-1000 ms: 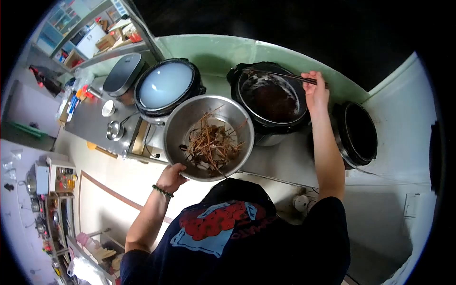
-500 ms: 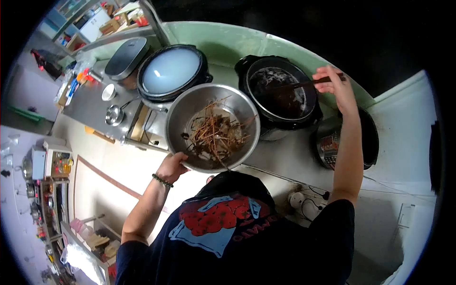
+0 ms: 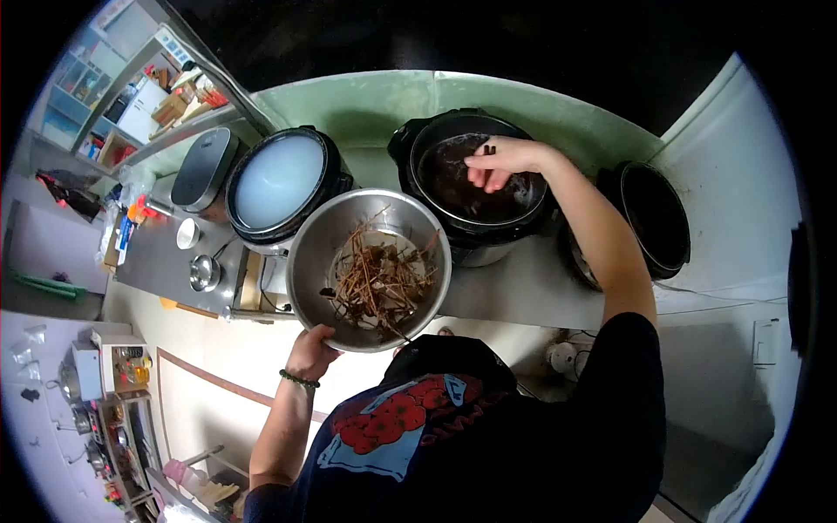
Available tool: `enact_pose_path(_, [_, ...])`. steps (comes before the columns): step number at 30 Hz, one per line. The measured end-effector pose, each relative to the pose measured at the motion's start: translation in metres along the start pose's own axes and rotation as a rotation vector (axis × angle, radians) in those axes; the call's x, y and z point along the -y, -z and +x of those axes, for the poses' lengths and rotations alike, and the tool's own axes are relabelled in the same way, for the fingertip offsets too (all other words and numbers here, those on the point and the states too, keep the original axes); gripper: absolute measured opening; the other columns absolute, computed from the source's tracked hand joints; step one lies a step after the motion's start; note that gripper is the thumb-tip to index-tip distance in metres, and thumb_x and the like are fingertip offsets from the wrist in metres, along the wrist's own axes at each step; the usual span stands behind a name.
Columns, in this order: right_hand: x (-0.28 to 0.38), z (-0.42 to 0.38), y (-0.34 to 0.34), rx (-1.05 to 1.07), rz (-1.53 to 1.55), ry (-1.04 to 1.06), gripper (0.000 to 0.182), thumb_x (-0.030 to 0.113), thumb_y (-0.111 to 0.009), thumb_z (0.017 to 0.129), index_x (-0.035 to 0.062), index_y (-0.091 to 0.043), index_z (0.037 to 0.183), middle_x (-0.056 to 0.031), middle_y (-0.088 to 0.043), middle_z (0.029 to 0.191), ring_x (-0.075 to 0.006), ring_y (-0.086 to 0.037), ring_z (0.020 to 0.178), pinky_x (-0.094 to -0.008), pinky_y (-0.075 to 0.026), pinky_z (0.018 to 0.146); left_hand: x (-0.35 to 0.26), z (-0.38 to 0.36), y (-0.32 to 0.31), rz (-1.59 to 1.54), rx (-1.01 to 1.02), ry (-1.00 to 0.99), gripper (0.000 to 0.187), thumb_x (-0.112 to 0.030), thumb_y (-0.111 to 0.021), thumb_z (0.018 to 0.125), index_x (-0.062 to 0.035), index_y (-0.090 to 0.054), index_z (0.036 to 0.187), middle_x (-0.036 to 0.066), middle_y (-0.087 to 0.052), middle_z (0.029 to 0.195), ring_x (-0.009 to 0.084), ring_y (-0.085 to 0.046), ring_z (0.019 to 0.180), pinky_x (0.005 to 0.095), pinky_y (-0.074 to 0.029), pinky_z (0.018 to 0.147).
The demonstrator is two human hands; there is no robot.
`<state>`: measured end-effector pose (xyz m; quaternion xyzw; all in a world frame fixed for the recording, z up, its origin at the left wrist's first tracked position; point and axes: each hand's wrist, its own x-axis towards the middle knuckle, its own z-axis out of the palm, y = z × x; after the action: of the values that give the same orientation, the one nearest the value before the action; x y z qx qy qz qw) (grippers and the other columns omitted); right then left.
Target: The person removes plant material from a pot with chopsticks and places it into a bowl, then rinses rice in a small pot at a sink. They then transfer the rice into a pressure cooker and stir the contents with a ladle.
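My left hand (image 3: 312,352) grips the near left rim of a steel bowl (image 3: 305,253), its thumb over the edge. Brown twigs and dried bits (image 3: 379,279) lie in a heap inside the bowl. My right hand (image 3: 504,164) is over the open dark cooker pot (image 3: 542,205), its fingers closed around dark chopsticks (image 3: 490,151), whose ends show only in part. Dark liquid (image 3: 453,179) with some pale foam fills the pot. The bowl is beside the pot, at its near left.
A cooker with a whitish round top (image 3: 279,179) stands left of the pot, next to a grey lidded appliance (image 3: 202,170). An empty black pot (image 3: 654,218) is at the right. A white cup (image 3: 188,232) and a steel ladle (image 3: 205,273) rest on the left counter.
My right hand has moved left, from beyond the pot's right rim to over its liquid, and the chopsticks are now steeper. The view has shifted; the bowl remains in my left hand.
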<state>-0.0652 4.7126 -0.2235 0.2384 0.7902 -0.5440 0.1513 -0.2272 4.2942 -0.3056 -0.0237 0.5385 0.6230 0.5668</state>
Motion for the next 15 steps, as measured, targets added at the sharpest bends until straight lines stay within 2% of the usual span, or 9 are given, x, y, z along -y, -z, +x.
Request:
enact_pose_path(3, [-0.027,0.003,0.026,-0.348,-0.256,-0.048,0.038,0.036,-0.044,0.082,0.0009,-0.058,0.080,-0.0060,-0.058,0.072,-0.0120,-0.056,0.054,-0.0219,-0.045,0.049,0.002,0.003,0.004,-0.018,-0.019,0.008,0.032,-0.004,-0.036,0.077,0.0075,-0.037,0.106,0.016,-0.051,0.099,0.0250,-0.055,0.084,0.0340,-0.047,0.071])
enact_pose_path(4, [-0.032,0.003,0.029,-0.500,-0.230,0.015,0.037,0.035,-0.044,0.082,0.0008,-0.058,0.080,-0.0050,-0.058,0.072,-0.0104,-0.053,0.053,-0.0214,-0.044,0.050,-0.001,-0.001,0.001,0.026,-0.027,0.013,0.032,-0.003,-0.036,0.077,0.0078,-0.037,0.107,0.016,-0.050,0.100,0.0256,-0.054,0.085,0.0347,-0.047,0.072])
enact_pose_path(5, [-0.037,0.006,0.030,-0.514,-0.227,0.022,0.037,0.035,-0.044,0.082,0.0008,-0.058,0.080,-0.0050,-0.058,0.072,-0.0104,-0.053,0.053,-0.0214,-0.044,0.050,-0.004,-0.004,-0.004,0.067,-0.035,0.014,0.032,-0.003,-0.036,0.077,0.0080,-0.037,0.107,0.017,-0.050,0.101,0.0262,-0.054,0.087,0.0355,-0.047,0.074])
enact_pose_path(7, [-0.043,0.016,0.028,-0.754,0.062,0.300,0.036,0.033,-0.043,0.083,0.0005,-0.058,0.081,-0.0045,-0.058,0.073,-0.0085,-0.051,0.056,-0.0213,-0.044,0.053,-0.004,-0.005,-0.011,0.020,-0.052,0.013,0.033,-0.003,-0.036,0.076,0.0083,-0.037,0.107,0.017,-0.049,0.102,0.0260,-0.053,0.088,0.0362,-0.046,0.075])
enact_pose_path(8, [-0.046,0.022,0.027,-0.812,0.179,0.391,0.032,0.030,-0.041,0.084,0.0020,-0.057,0.086,-0.0047,-0.059,0.074,-0.0070,-0.049,0.057,-0.0200,-0.041,0.054,-0.005,-0.006,-0.014,-0.007,-0.047,0.016,0.030,-0.004,-0.037,0.076,0.0063,-0.038,0.105,0.015,-0.051,0.098,0.0231,-0.054,0.083,0.0330,-0.047,0.071])
enact_pose_path(9, [-0.050,0.023,0.028,-0.808,0.181,0.398,0.032,0.030,-0.041,0.084,0.0020,-0.057,0.086,-0.0047,-0.059,0.074,-0.0070,-0.049,0.057,-0.0200,-0.041,0.054,-0.005,-0.008,-0.016,-0.035,-0.046,0.019,0.028,-0.004,-0.038,0.077,0.0043,-0.040,0.103,0.013,-0.052,0.094,0.0201,-0.054,0.078,0.0298,-0.047,0.066])
enact_pose_path(11, [-0.049,0.019,0.023,-1.050,0.463,0.494,0.030,0.028,-0.040,0.084,0.0028,-0.054,0.091,-0.0061,-0.060,0.076,-0.0069,-0.046,0.055,-0.0185,-0.038,0.052,-0.003,-0.006,-0.011,-0.009,-0.059,0.017,0.028,-0.004,-0.038,0.076,0.0046,-0.039,0.103,0.013,-0.052,0.095,0.0206,-0.054,0.079,0.0298,-0.047,0.067])
enact_pose_path(12, [-0.053,0.021,0.023,-1.120,0.590,0.521,0.027,0.028,-0.040,0.083,0.0034,-0.052,0.088,-0.0051,-0.061,0.072,-0.0073,-0.044,0.052,-0.0181,-0.035,0.049,-0.003,-0.005,-0.010,0.000,-0.067,0.016,0.028,-0.004,-0.038,0.076,0.0048,-0.040,0.103,0.013,-0.052,0.095,0.0206,-0.054,0.080,0.0296,-0.047,0.067])
enact_pose_path(15, [-0.053,0.005,0.015,-1.061,0.944,0.649,0.019,0.023,-0.043,0.082,0.0048,-0.048,0.083,-0.0104,-0.060,0.070,-0.0083,-0.043,0.051,-0.0198,-0.034,0.048,-0.002,-0.003,-0.004,0.054,-0.095,0.028,0.028,-0.004,-0.038,0.076,0.0052,-0.040,0.102,0.013,-0.052,0.095,0.0203,-0.054,0.083,0.0293,-0.047,0.070])
